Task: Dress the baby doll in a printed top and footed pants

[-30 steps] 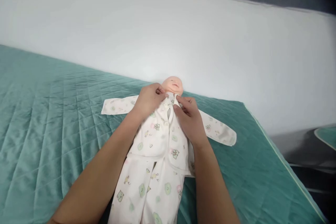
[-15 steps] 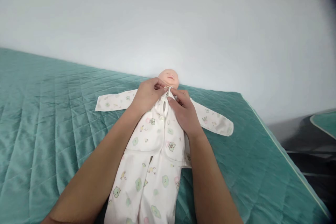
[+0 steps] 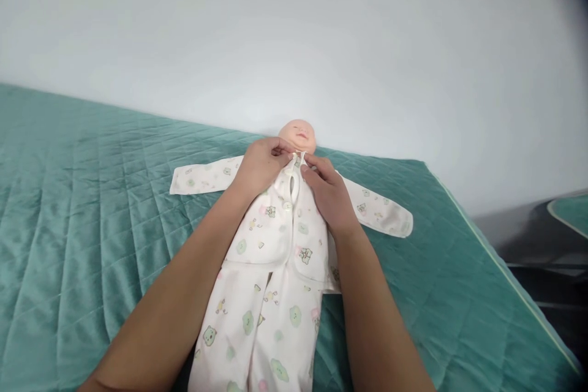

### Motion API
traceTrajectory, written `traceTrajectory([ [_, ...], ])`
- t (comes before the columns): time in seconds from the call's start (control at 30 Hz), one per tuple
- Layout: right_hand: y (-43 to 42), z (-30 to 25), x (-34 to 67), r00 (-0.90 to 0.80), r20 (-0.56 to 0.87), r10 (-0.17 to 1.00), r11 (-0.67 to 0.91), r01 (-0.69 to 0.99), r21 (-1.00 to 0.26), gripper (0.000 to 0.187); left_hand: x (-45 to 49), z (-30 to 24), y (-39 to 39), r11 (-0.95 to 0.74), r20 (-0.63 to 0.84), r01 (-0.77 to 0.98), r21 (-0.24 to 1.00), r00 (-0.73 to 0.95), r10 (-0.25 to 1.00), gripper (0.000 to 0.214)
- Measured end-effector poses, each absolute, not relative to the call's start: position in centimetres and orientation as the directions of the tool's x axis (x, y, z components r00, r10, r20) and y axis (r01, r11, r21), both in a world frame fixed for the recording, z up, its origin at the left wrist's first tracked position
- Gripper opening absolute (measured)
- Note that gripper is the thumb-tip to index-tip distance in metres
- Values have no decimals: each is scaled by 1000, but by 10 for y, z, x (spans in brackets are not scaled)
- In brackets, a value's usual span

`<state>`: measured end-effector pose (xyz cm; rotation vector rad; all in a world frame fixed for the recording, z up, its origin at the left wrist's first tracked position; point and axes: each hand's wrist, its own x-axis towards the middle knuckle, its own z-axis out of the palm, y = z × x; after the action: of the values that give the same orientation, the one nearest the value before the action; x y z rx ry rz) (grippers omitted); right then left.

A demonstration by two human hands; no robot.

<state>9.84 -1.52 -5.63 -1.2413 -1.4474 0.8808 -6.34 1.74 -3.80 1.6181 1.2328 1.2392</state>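
Observation:
A baby doll [image 3: 298,132] lies on its back, dressed in a white baby jacket [image 3: 261,220] and matching trousers [image 3: 285,331] printed with small animals. At the collar, my left hand [image 3: 263,165] pinches the jacket's left edge between thumb and fingers. My right hand [image 3: 328,187] grips the opposite edge of the collar, close to the left fingertips. Between the two hands the front edges gape slightly below the neck. A button [image 3: 287,206] sits lower on the chest, where the edges meet. The doll's sleeves are spread out to both sides, and its hands do not show.
A green quilted cover [image 3: 114,214] lies under the doll, with a pale-piped edge [image 3: 500,263] running down the right side. Behind the doll's head rises a white wall [image 3: 229,37]. Another green padded surface [image 3: 569,211] stands at the far right.
The whole view has shifted slightly, so the doll and hands appear a little further right. Both hands stay on the collar, and their grip looks nearly the same.

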Motion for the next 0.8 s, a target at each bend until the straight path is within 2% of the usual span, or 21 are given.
traceTrajectory([
  [0.47, 12, -52, 97, 0, 279, 960, 259, 373, -891, 24, -68, -47, 26, -251, 249, 198, 948, 36, 968, 9],
  [0.67, 18, -50, 97, 43, 277, 960, 246, 345, -906, 22, -68, -46, 26, -220, 218, 175, 960, 27, 975, 7],
  [0.8, 14, -47, 97, 27, 296, 955, 260, 404, -877, 18, -69, -45, 26, -223, 220, 181, 958, 37, 975, 7],
])
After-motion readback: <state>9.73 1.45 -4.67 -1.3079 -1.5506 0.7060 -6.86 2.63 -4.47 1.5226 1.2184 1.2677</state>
